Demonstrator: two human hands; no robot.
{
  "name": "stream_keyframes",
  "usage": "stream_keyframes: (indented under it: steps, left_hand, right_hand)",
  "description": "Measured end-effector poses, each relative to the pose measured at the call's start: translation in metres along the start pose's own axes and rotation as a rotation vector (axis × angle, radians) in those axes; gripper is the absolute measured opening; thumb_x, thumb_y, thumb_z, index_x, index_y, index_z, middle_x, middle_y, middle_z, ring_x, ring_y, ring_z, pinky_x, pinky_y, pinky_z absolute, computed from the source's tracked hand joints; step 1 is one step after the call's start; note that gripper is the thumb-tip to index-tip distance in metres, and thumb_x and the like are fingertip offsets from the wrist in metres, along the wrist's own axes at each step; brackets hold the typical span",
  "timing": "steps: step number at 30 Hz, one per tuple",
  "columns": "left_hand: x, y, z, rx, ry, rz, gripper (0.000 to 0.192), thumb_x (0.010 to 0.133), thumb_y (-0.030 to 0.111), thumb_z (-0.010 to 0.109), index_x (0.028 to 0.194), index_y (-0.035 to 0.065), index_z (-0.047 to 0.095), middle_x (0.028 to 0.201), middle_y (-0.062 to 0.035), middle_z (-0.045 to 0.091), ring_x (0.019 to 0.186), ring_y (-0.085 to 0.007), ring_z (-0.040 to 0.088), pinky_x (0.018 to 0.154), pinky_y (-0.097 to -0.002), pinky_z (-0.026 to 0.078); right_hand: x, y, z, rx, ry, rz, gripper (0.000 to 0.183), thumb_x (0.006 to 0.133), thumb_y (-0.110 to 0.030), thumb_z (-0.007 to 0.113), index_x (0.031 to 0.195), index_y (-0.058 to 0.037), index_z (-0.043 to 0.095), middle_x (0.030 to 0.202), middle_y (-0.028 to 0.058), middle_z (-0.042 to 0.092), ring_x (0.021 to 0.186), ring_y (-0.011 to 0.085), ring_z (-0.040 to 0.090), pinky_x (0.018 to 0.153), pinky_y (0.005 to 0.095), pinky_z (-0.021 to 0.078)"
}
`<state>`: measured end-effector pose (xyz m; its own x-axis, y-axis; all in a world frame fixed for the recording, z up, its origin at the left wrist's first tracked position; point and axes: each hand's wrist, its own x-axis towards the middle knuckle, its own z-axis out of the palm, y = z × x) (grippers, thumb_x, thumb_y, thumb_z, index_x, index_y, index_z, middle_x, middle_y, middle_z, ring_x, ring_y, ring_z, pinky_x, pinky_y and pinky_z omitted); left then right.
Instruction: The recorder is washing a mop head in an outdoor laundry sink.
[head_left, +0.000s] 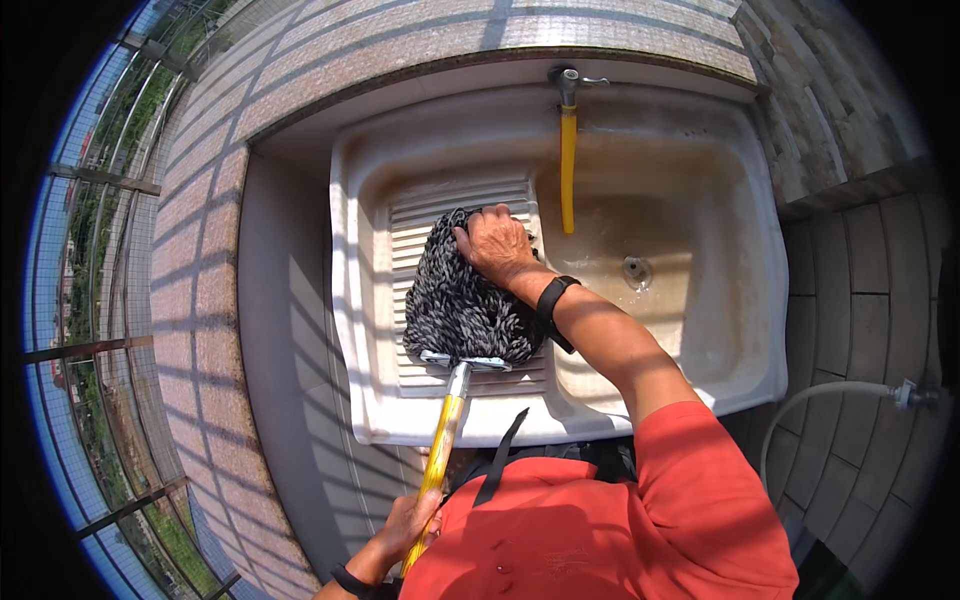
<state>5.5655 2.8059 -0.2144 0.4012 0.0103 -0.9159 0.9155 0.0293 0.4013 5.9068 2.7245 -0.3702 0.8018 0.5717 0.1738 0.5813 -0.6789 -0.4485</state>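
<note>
A black and grey string mop head (469, 300) lies on the ribbed washboard (409, 225) in the left part of a white laundry sink (480, 420). Curled fingers of my right hand (496, 244) grip its far end; the fingertips are partly hidden. The mop's metal clamp (469, 361) joins a yellow mop handle (442, 442), which slants towards my body. Low in the picture, my left hand (412, 517) wraps around that handle. Both wrists wear black bands.
A tap (570, 79) with a yellow hose (568, 169) hangs over the basin (720, 330), near its drain (637, 271). A stone ledge (199, 300) borders the back and left, with a barred window (97, 285) beyond. At right, a pale hose (802, 397) joins a wall valve (911, 394).
</note>
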Motion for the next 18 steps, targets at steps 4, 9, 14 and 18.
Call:
stream_keyframes:
  steps: [4,9,14,18]
  left_hand:
    - [-0.001,0.003,-0.004,0.011,0.035,-0.049,0.045,0.089,0.044,0.042,0.071,0.0041,0.050,0.058,0.0005,0.045,0.051,-0.0078,0.038,0.047,-0.0234,0.031]
    - [0.005,-0.011,-0.016,-0.114,0.009,-0.138,0.040,0.089,0.042,0.046,0.075,0.0047,0.050,0.062,0.0008,0.044,0.057,-0.0065,0.039,0.051,-0.0215,0.031]
    - [0.005,-0.015,-0.013,-0.026,0.018,-0.076,0.037,0.090,0.041,0.045,0.079,0.0058,0.052,0.067,0.0035,0.044,0.060,-0.0048,0.038,0.052,-0.0203,0.031]
    - [0.008,-0.016,-0.013,-0.024,0.034,-0.024,0.043,0.089,0.045,0.045,0.067,0.0084,0.048,0.056,0.0034,0.042,0.046,-0.0054,0.037,0.042,-0.0212,0.028]
  right_hand:
    - [0.023,0.001,-0.008,-0.072,0.210,0.131,0.050,0.077,-0.045,0.056,0.107,-0.0050,0.055,0.101,0.0223,0.052,0.106,0.0355,0.042,0.083,0.0507,0.0393]
    - [-0.050,-0.019,-0.037,0.234,-0.185,-0.311,0.051,0.070,-0.051,0.061,0.103,-0.0132,0.058,0.093,0.0143,0.047,0.095,0.0296,0.041,0.075,0.0440,0.0330]
    - [-0.075,-0.032,-0.034,0.179,-0.013,-0.553,0.025,0.070,-0.035,0.065,0.062,-0.0127,0.056,0.070,0.0046,0.044,0.072,0.0201,0.046,0.060,0.0331,0.0360]
    - [-0.005,-0.015,0.000,0.078,-0.078,-0.393,0.033,0.079,-0.038,0.055,0.068,-0.0075,0.058,0.068,0.0123,0.056,0.072,0.0281,0.055,0.062,0.0385,0.0449]
